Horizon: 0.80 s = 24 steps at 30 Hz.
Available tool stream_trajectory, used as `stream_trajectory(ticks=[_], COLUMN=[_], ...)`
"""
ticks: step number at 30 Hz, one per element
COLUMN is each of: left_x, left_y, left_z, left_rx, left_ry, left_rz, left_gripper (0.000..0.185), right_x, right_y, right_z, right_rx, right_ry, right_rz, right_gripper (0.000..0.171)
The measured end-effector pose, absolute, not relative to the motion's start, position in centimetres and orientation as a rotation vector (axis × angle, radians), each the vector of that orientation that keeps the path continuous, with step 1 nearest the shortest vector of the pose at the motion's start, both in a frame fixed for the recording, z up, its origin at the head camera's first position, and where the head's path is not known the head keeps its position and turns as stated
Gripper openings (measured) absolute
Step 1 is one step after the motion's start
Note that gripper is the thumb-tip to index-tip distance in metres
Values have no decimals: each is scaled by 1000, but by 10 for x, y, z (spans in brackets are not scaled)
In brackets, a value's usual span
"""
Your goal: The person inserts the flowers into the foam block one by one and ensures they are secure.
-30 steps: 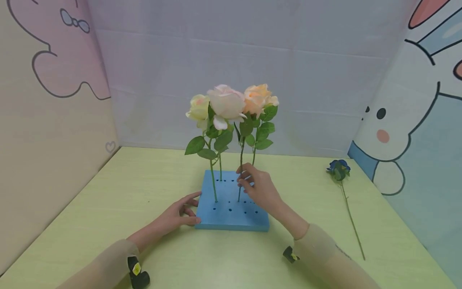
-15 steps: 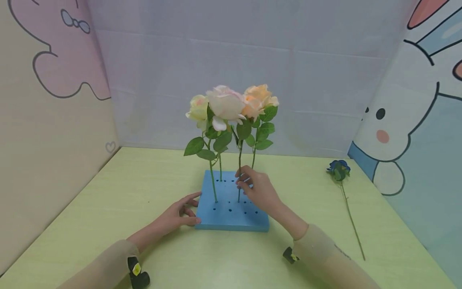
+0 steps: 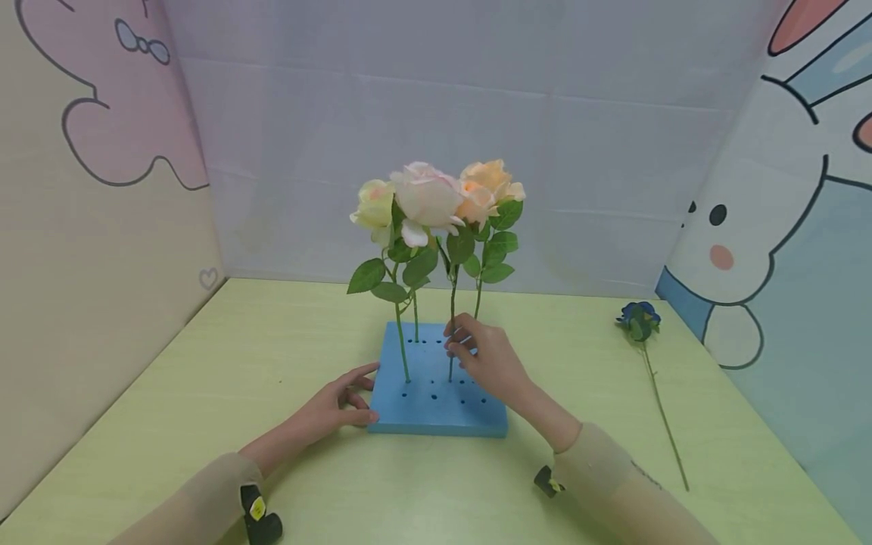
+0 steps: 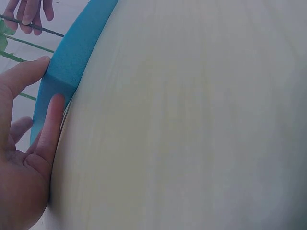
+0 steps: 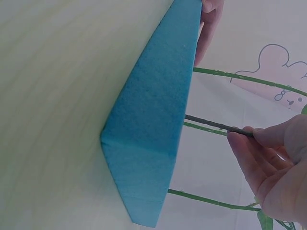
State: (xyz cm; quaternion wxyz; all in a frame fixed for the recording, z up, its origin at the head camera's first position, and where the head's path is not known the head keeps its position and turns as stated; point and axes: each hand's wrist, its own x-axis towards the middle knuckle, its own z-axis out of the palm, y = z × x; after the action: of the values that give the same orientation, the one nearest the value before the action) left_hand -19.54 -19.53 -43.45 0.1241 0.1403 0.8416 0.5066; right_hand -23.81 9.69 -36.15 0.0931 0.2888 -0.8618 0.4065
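A blue foam block (image 3: 436, 412) with rows of holes lies on the pale green table (image 3: 204, 363). Several artificial roses stand in it: a cream one (image 3: 373, 206), a pale pink one (image 3: 426, 197) and a peach one (image 3: 485, 185). My right hand (image 3: 470, 350) pinches the dark stem (image 5: 216, 126) of the pink rose just above the block. My left hand (image 3: 344, 400) lies with straight fingers (image 4: 50, 124) against the block's left corner (image 4: 60, 79).
A blue rose (image 3: 639, 319) with a long stem lies flat on the table at the right. Cartoon-printed panels wall in the table on the left, back and right. Bare tabletop lies in front of the block.
The pink rose's stem and bloom have shifted slightly left and more upright. Both hands stay where they were.
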Motion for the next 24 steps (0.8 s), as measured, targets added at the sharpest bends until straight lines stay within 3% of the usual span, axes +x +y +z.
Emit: stream_trajectory(ticks=[24], left_x=[-196], left_y=[-195], left_z=[-434], left_rx=[367], left_ry=[2459], left_rz=[1467], left_gripper=[81], right_x=[-238], right_y=[97], right_z=[-366], right_rx=[866], right_ry=[-2601], right_rz=[1206], right_gripper=[5])
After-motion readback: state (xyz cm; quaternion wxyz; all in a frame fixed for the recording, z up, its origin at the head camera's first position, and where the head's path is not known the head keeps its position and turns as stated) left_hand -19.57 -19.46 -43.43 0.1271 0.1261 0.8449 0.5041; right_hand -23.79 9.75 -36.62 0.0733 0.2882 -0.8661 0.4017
